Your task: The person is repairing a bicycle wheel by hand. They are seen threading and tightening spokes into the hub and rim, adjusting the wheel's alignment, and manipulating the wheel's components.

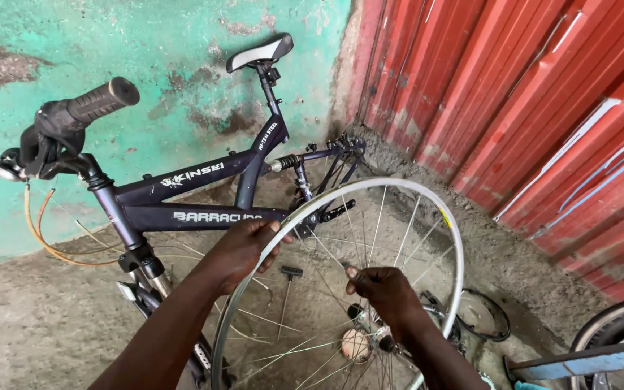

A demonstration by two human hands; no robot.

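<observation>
Bare wheel rim [448, 238], silver, no tyre, stands upright just in front of the dark bicycle frame [182, 195], tilted a bit toward the camera. Left hand [243, 249] is closed over the rim's upper-left arc, fingers wrapped across the metal, thumb side toward the frame. Right hand [384, 292] sits inside the rim among the spokes [377, 224], fingers pinched shut on a small thing at a spoke; what exactly it pinches is too small to tell. Hub [359, 343] sits low inside the rim, below the right hand.

Bicycle frame leans near the green wall [146, 43], behind the rim. Saddle [260, 52] is up above the rim, handlebar grip [99, 101] is far to the rim's left. Orange-brown cables [52, 238] loop down left of the rim under the handlebar. Small T-shaped tool [288, 289] lies on the dirt floor [30, 325], seen through the spokes. Red corrugated metal sheet [543, 101] stands right of the rim. Another wheel [615, 325] shows at the far right edge, and a blue bar [579, 361] crosses in front of it.
</observation>
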